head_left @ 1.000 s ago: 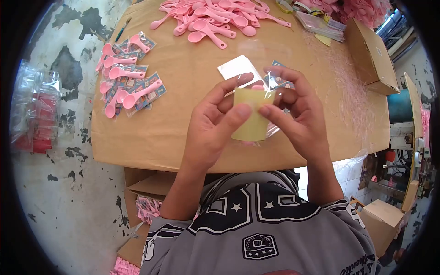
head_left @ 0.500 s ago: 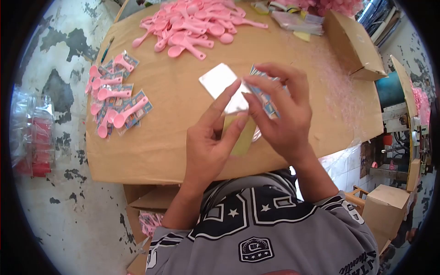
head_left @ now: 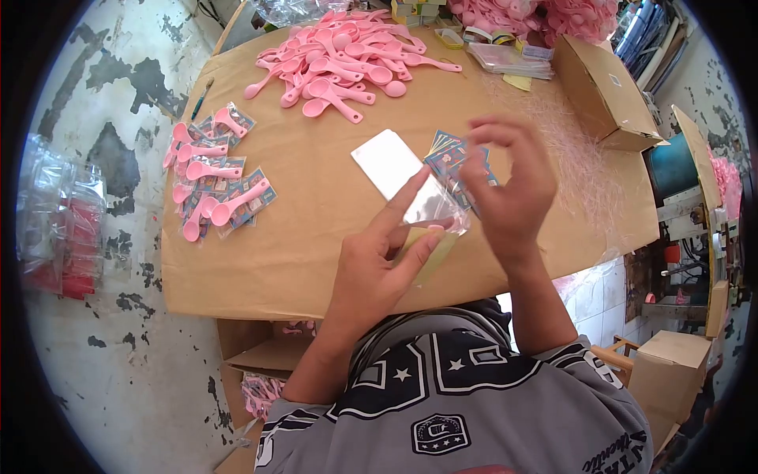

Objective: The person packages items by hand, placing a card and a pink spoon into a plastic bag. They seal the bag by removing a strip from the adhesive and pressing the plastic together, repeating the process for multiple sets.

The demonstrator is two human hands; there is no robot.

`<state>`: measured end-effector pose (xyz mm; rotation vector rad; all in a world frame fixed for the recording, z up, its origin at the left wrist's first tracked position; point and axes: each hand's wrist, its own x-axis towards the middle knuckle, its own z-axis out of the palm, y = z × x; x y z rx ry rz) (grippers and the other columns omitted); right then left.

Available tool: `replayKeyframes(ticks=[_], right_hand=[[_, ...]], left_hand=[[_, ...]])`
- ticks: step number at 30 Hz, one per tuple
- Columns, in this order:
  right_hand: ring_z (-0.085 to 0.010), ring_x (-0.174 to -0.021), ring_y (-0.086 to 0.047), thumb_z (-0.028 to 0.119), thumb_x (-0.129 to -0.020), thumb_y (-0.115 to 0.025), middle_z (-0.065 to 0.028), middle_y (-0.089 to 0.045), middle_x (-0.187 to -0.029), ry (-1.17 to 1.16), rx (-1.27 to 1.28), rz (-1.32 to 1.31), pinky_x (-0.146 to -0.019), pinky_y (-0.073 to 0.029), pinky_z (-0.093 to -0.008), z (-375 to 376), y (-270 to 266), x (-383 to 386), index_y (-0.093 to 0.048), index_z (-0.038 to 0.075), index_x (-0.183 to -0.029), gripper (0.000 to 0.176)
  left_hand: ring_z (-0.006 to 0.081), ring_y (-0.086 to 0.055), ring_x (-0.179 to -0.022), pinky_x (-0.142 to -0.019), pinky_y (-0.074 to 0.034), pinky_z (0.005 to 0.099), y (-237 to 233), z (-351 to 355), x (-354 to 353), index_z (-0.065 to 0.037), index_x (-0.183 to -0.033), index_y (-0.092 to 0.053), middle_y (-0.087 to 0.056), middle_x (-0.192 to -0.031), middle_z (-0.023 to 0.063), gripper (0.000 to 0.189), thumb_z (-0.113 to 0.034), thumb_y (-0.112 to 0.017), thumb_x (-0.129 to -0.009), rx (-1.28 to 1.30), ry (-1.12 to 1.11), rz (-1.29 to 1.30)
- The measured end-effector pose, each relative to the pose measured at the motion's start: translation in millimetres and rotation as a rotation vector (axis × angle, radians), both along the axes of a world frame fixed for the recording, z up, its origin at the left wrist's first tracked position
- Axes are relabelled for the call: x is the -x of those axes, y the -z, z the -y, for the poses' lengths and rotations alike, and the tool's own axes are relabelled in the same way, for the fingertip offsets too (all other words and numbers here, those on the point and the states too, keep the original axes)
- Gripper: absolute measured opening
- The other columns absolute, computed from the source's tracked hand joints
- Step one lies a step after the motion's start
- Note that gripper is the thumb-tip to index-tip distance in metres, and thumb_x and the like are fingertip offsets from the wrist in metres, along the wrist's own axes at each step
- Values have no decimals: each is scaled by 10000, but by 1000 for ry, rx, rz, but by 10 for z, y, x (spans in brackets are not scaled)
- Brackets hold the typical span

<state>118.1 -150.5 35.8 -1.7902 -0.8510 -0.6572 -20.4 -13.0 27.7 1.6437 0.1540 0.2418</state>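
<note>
My left hand [head_left: 384,257] pinches a clear plastic bag [head_left: 452,220] between thumb and forefinger, the forefinger stretched along a stack of shiny white flat sleeves [head_left: 388,160]. A pale yellow-green flat piece [head_left: 433,265] shows below the thumb. Raised to the right, my right hand [head_left: 515,186] is slightly blurred, its thumb and curled fingers apart with nothing seen between them. Just left of it, a fan of blue printed cards [head_left: 454,162] lies on the table, partly covered by that hand in this view.
Pink measuring spoons [head_left: 339,59] are heaped at the table's back. Bagged spoons with cards [head_left: 217,178] lie at left, near a thin brush [head_left: 203,99]. An open cardboard box [head_left: 604,91], clear packets [head_left: 509,61] and tape rolls [head_left: 478,34] stand at the back right.
My right hand has drawn away from my left, up and to the right. The clear bag now shows spread at my left fingertips. The view has shifted slightly.
</note>
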Motion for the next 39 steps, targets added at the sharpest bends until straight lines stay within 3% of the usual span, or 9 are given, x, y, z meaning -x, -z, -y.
replayKeyframes(ticks=[2, 3, 5, 7, 9, 18, 28, 34, 39], right_hand=[[-240, -1012, -705, -26, -940, -667, -149, -719, -1084, -171, -442, -303, -910, -569, -356, 32, 26, -146, -657, 4, -1037, 102], [-207, -949, -695, -31, -952, -638, -142, -716, -1059, -224, -566, -392, -860, -567, -330, 70, -8, -162, -650, 4, -1037, 93], [-142, -824, -675, -41, -976, -579, -128, -709, -1008, -332, -811, -572, -760, -563, -277, 144, -133, -202, -634, 4, -1037, 94], [-99, -695, -598, -47, -977, -542, -101, -691, -939, -504, -724, -656, -646, -504, -245, 320, -48, -268, -633, 12, -1023, 118], [-32, -553, -423, -48, -973, -501, -49, -650, -841, -480, -575, -728, -501, -363, -220, 313, 41, -212, -651, 22, -1030, 174], [-30, -806, -588, 147, -1014, -702, 8, -687, -949, -607, 3, -846, -616, -427, -190, 25, 120, 185, -710, 12, -1132, 180], [-36, -793, -617, 102, -1011, -716, -3, -706, -923, -676, -97, -983, -631, -457, -209, 112, 50, 74, -727, 28, -1107, 122], [3, -680, -528, 118, -1046, -671, 38, -668, -880, -806, -221, -1145, -542, -351, -185, 171, 90, 47, -732, 41, -1088, 107], [1, -682, -495, 65, -1043, -623, 45, -646, -872, -766, -169, -1010, -583, -376, -197, 197, 86, 20, -738, 30, -1041, 120]], left_hand=[[41, -679, -828, -730, -485, 184, 29, 33, -14, -20, -1621, -392, -802, -997, 153, 667, -64, -685, -1023, 272, -47, 17], [198, -735, -1116, -905, -561, 267, 69, -69, 6, 8, -1565, -447, -763, -1176, 248, 569, -69, -658, -1042, 364, -14, 30], [252, -735, -1139, -919, -583, 307, 109, -141, -4, 26, -1491, -502, -742, -1208, 270, 481, -77, -652, -1046, 442, -107, 63], [311, -727, -1162, -947, -619, 378, 140, -191, -21, 44, -1349, -573, -686, -1315, 283, 342, -91, -654, -1045, 509, -167, 104], [300, -718, -1180, -954, -620, 384, 210, -211, -38, 39, -1337, -582, -667, -1354, 268, 332, -90, -661, -1041, 518, -166, 159], [147, -675, -1109, -965, -567, 325, 285, -170, -95, 18, -1310, -641, -707, -1246, 136, 303, -55, -693, -1021, 515, -144, 163], [163, -734, -1032, -920, -582, 288, 197, -228, -86, 53, -1251, -676, -782, -1096, 169, 253, -52, -700, -1023, 409, -142, 128], [111, -716, -983, -857, -570, 252, 279, -241, -60, 32, -1153, -714, -783, -1022, 108, 147, -5, -695, -1013, 266, -119, 317], [79, -690, -885, -818, -549, 228, 308, -273, -48, 31, -1093, -704, -741, -937, 42, 100, 33, -673, -998, 162, -101, 308]])
